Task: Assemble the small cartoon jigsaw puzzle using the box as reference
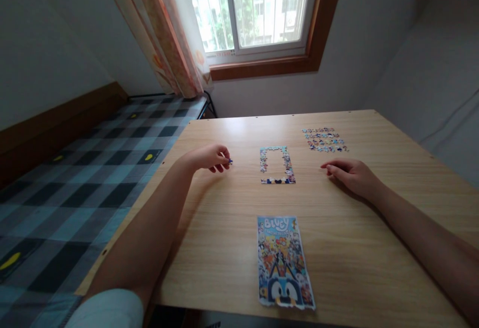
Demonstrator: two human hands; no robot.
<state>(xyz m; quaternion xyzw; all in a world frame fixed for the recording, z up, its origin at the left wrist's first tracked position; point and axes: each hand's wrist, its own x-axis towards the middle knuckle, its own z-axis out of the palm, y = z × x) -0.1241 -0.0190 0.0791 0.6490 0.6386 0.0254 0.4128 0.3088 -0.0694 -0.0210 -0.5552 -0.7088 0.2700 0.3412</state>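
My left hand [217, 159] is closed in a pinch on a small dark blue puzzle piece [230, 162], held left of the puzzle border [289, 168]. That border is a rectangle of joined pieces with bare wood inside and a gap at its lower left side. To its right my right hand [350, 174] rests near the table, fingers together and thumb against them; nothing shows between them. Beyond the right hand, loose puzzle pieces [325, 141] lie in several rows. Closer to me lies a picture sheet [282, 263] with "BLUEY" printed at its top.
The wooden table [220, 248] extends under both arms. Along its left side is a bed with a checked cover [123, 163]. A curtain [168, 33] hangs beside a barred window [267, 8] behind the table.
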